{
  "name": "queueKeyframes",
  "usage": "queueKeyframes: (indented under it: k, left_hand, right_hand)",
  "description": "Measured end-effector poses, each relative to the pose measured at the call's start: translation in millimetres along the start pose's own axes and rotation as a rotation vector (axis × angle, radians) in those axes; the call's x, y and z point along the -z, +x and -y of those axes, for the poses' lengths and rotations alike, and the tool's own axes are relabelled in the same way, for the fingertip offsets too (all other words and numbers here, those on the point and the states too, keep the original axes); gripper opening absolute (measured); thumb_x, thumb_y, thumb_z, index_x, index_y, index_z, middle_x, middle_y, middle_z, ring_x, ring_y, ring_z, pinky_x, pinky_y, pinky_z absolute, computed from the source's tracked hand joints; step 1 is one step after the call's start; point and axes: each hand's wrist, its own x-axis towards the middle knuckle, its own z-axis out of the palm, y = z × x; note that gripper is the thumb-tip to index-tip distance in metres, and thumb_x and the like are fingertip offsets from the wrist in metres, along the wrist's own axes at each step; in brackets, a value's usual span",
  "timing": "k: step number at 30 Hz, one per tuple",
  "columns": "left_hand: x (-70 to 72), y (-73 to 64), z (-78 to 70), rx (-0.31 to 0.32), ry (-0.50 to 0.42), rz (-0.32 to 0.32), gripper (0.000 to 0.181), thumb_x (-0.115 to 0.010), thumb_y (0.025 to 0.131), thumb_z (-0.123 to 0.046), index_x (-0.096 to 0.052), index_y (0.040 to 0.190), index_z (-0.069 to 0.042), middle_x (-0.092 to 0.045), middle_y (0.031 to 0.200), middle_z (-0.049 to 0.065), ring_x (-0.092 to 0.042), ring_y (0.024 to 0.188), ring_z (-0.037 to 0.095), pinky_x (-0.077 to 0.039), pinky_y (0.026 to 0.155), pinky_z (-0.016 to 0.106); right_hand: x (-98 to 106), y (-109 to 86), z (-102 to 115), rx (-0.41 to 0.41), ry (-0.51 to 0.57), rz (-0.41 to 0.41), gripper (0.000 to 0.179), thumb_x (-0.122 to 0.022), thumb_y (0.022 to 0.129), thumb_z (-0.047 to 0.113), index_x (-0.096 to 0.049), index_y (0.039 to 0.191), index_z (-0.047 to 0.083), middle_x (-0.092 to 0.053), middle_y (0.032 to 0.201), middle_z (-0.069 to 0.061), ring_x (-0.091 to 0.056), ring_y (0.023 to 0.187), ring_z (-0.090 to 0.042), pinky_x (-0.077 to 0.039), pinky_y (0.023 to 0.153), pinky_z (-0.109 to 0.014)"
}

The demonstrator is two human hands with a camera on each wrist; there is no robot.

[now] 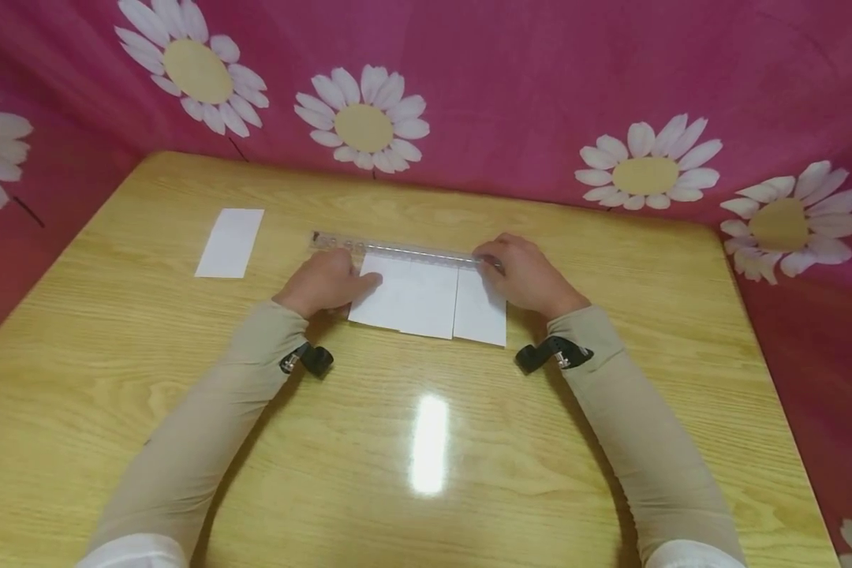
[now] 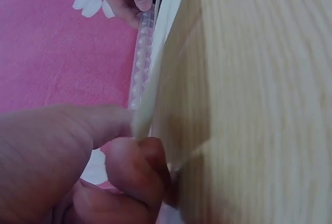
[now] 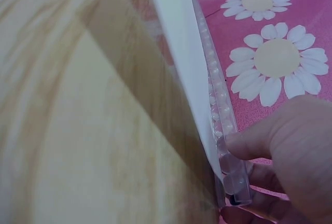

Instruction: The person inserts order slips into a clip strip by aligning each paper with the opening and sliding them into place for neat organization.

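A long, narrow clear plastic strip (image 1: 412, 253) with rows of round bumps runs along the far edge of several white paper cards (image 1: 429, 301), which lie side by side and partly overlap. My left hand (image 1: 321, 281) pinches the left card near its outer edge between thumb and fingers; the left wrist view shows that paper edge (image 2: 147, 107) tilted above the wood. At the other end, my right hand (image 1: 528, 276) grips the strip, thumb on one side and fingers curled under it. In the right wrist view a white card (image 3: 184, 53) stands against the strip (image 3: 228, 125).
A separate white card (image 1: 230, 243) lies at the left on the wooden table (image 1: 426, 379). Behind the table's far edge hangs a pink cloth (image 1: 497, 102) with large daisies. Dark straps (image 1: 308, 360) sit on both wrists.
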Motion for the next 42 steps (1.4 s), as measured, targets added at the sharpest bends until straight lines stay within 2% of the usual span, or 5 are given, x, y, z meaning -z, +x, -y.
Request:
queueKeyframes:
  k: [6,17,28,34,42]
  left_hand:
    - [10.2,-4.6,4.2,0.003,0.016,-0.007,0.056,-0.059,0.102,-0.043,-0.063,0.057,-0.01,-0.057,0.05,-0.001,-0.046,0.049,0.013,-0.038,0.051,0.028]
    - [32.0,-9.5,24.5,0.039,-0.03,-0.127,0.05,-0.056,0.102,-0.05,-0.062,0.078,-0.007,-0.058,0.062,0.001,-0.053,0.063,0.02,-0.04,0.062,0.033]
    - [50.7,-10.3,48.7,0.013,-0.089,-0.307,0.047,-0.056,0.101,-0.052,-0.065,0.105,-0.006,-0.07,0.085,0.009,-0.061,0.077,0.024,-0.042,0.071,0.035]
    - [63.4,-13.5,66.2,0.031,-0.146,-0.419,0.052,-0.055,0.101,-0.054,-0.062,0.113,-0.005,-0.063,0.097,0.011,-0.058,0.087,0.026,-0.041,0.077,0.036]
    - [75.8,-11.9,85.2,0.086,-0.231,-0.56,0.049,-0.055,0.099,-0.053,-0.061,0.117,-0.008,-0.061,0.104,0.006,-0.058,0.085,0.019,-0.045,0.07,0.03]
  right_hand:
    - [-0.2,-0.5,-2.6,0.028,-0.018,-0.009,0.034,-0.055,0.104,0.017,-0.065,0.133,0.001,-0.067,0.122,-0.019,-0.062,0.115,-0.035,-0.047,0.108,-0.051]
    - [-1.7,-0.4,-4.5,0.041,-0.021,-0.015,0.034,-0.055,0.104,0.017,-0.066,0.133,0.001,-0.067,0.122,-0.019,-0.062,0.116,-0.035,-0.047,0.109,-0.051]
    - [-1.1,-0.6,-3.8,0.025,-0.007,-0.009,0.034,-0.055,0.105,0.017,-0.065,0.134,0.002,-0.067,0.122,-0.018,-0.062,0.113,-0.033,-0.049,0.107,-0.05]
    - [-3.1,0.9,-2.9,0.019,-0.004,-0.014,0.034,-0.057,0.104,0.019,-0.066,0.133,0.004,-0.068,0.121,-0.017,-0.063,0.11,-0.032,-0.051,0.103,-0.049]
    - [-1.8,0.7,-1.1,0.007,-0.003,-0.013,0.033,-0.058,0.104,0.018,-0.067,0.132,0.004,-0.068,0.121,-0.017,-0.063,0.113,-0.034,-0.05,0.105,-0.051]
